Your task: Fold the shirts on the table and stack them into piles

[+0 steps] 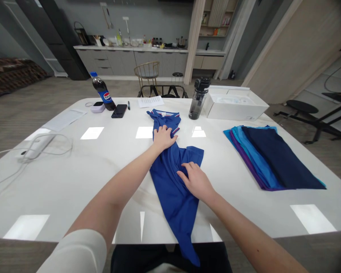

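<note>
A blue polo shirt (176, 189) with red and white trim on its collar lies bunched lengthwise on the white table (108, 170). Its collar points to the far side, and its lower end hangs over the near edge. My left hand (163, 138) rests on the upper part of the shirt just below the collar, fingers spread. Lower down, my right hand (197, 182) touches the shirt's right side near a sleeve, with thumb and fingers apart. Neither hand is closed round the cloth.
Folded blue and purple clothes (272, 155) lie stacked at the right. Behind are a white box (235, 106) and a dark bottle (199, 98). Toward the left stand a cola bottle (102, 91), a phone (119, 111), papers (64, 119) and a power strip (39, 146) with cables.
</note>
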The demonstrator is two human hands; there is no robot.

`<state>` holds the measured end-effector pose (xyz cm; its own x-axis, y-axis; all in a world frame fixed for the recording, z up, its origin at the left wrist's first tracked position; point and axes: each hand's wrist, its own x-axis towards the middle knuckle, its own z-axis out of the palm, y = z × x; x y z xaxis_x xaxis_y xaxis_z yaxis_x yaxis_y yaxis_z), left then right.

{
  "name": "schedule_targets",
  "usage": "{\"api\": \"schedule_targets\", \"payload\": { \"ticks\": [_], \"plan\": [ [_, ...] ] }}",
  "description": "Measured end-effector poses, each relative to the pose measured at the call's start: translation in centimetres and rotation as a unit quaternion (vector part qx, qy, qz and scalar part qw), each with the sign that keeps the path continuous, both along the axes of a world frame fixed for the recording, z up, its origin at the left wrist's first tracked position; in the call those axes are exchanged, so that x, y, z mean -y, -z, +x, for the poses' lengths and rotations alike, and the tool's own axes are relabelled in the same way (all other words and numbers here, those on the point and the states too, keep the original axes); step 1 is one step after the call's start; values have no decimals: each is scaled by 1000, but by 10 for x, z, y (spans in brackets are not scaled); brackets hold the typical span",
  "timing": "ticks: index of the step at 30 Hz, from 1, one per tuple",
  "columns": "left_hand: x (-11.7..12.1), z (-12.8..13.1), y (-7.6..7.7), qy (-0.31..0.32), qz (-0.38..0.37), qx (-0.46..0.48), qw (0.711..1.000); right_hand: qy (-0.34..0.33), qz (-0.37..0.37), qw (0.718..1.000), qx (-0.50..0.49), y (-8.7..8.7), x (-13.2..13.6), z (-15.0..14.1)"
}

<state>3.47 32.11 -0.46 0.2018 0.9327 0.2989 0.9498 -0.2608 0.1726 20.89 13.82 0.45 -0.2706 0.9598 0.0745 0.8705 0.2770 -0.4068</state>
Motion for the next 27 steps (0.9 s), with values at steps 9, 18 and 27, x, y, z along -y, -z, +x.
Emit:
{"api": "schedule_targets", "payload": {
  "ticks": [9,18,27],
  "plan": [
    [70,-20,3,-34,-35,175,983,56,-19,997,51,-6,-17,13],
    [87,-120,16,-240,-69,474,844,-46,-136,988,49,-17,-14,12],
    [77,-107,-17,30,31,63,997,-117,-223,935,-250,-6,-76,-30]
  ]
}}
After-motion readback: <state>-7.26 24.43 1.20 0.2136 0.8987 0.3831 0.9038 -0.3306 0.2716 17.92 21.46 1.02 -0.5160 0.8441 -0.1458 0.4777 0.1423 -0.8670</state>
